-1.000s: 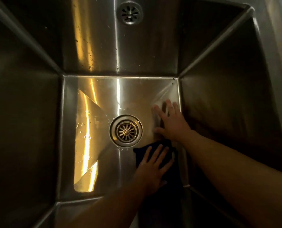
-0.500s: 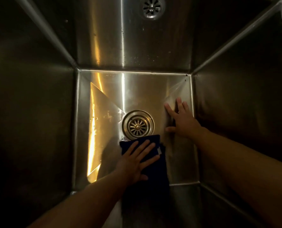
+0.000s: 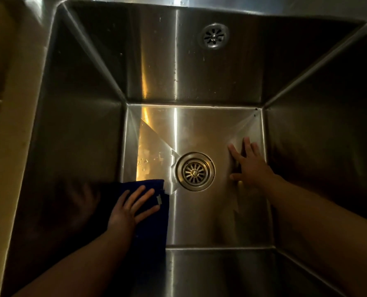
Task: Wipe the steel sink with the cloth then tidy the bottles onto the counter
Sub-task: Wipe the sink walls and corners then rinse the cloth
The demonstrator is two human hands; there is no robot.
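Both arms reach down into the deep steel sink [image 3: 199, 82]. The left hand [image 3: 133, 209] lies flat on the dark blue cloth [image 3: 154, 230], fingers straight and spread, its grip slack, pressing the cloth down rather than clutching it. The cloth sits on the sink floor at about eight o'clock from the round drain [image 3: 194, 171], against the left wall, its upper corner just beside the drain's rim. A small pale tag [image 3: 159, 199] shows by the fingertips. The right hand [image 3: 251, 166] rests palm-down on bare steel at three o'clock from the drain, fingers spread, its grip open and holding nothing. An overflow grille [image 3: 213, 36] sits on the far wall at twelve o'clock.
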